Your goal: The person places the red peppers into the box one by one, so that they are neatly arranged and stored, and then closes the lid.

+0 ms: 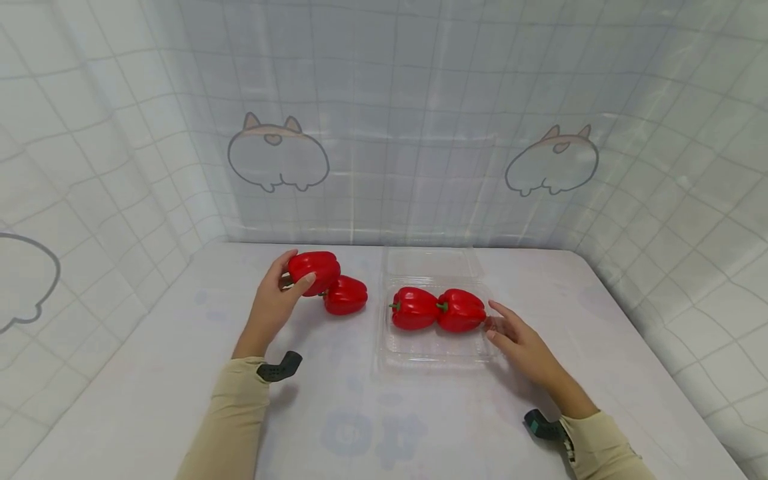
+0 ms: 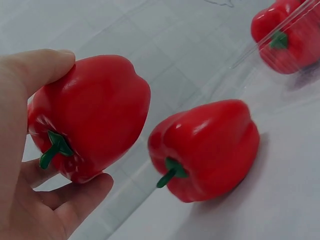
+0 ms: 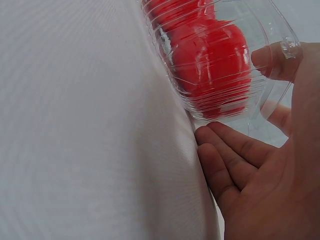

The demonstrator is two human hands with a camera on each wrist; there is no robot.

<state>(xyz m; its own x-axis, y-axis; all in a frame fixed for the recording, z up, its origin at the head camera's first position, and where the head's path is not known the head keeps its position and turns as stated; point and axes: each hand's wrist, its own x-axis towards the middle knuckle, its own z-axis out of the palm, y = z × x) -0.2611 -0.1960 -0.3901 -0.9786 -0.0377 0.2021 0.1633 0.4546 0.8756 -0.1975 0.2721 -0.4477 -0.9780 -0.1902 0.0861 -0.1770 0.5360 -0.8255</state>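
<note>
My left hand (image 1: 278, 300) holds a red bell pepper (image 1: 315, 271) with a green stem, thumb on one side and fingers on the other. Just right of it lies a second red pepper (image 1: 346, 296) on the table, also plain in the left wrist view as a loose pepper (image 2: 205, 150). Two more peppers, a left one (image 1: 414, 309) and a right one (image 1: 461, 311), lie side by side in a clear plastic container (image 1: 441, 347). At the container's right side, my right hand (image 1: 521, 347) grips the edge, its thumb seen through the plastic in the right wrist view.
The container's clear lid (image 1: 432, 262) lies folded open toward the back wall. A white table (image 1: 336, 413) spreads below, with tiled-pattern curtains (image 1: 414, 100) behind and at both sides. Each wrist carries a small dark camera mount (image 1: 281, 368).
</note>
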